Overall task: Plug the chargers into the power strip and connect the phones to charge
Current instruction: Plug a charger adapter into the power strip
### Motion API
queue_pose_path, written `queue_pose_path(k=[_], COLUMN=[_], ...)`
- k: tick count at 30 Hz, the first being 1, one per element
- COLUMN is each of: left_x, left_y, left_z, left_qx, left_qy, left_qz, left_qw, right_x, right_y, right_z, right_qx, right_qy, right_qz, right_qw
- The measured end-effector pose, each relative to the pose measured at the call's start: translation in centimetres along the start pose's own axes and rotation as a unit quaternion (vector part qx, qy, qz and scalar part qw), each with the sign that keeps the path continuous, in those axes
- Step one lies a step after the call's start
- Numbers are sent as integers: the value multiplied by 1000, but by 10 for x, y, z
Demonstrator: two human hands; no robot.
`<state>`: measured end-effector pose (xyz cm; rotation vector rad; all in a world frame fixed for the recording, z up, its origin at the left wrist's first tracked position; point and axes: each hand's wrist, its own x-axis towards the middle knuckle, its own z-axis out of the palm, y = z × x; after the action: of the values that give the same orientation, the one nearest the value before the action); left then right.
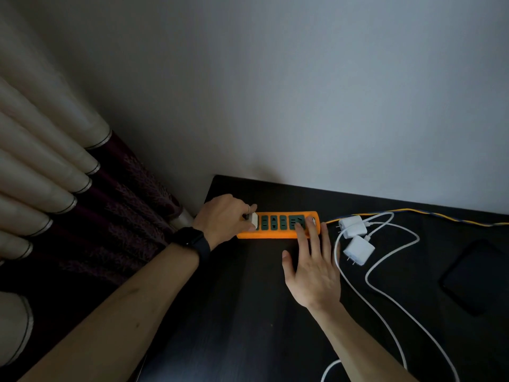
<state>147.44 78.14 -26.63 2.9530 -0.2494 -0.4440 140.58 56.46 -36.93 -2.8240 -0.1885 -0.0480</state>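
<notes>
Right hand [311, 271] flat on power strip [275, 235]; left hand [223, 219] pinches charger [254, 220]

The left hand [223, 218] partly hides the white charger [255, 222] it pinches.

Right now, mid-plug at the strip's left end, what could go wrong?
The left hand pinches the white charger at the end of the orange power strip; a skewed push may miss the slots. The right hand only presses the other end, so the strip might slide.
</notes>
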Motion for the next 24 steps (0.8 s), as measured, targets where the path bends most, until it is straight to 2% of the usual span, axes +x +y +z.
queue_pose_path(k=[15,20,24], left_x=[13,35,52], left_y=[32,25,18], left_z=[-4,-12,-18], left_qx=[191,231,218], left_qy=[-43,17,52], left_qz=[48,53,40], left_qw=[979,971,974], right_x=[-2,-4,-1], right_y=[3,0,0], right_z=[2,3,7], right_qx=[-7,-34,-43], right_qy=[-2,12,-4], right_qz=[-10,-26,-20], right_qw=[1000,999,999])
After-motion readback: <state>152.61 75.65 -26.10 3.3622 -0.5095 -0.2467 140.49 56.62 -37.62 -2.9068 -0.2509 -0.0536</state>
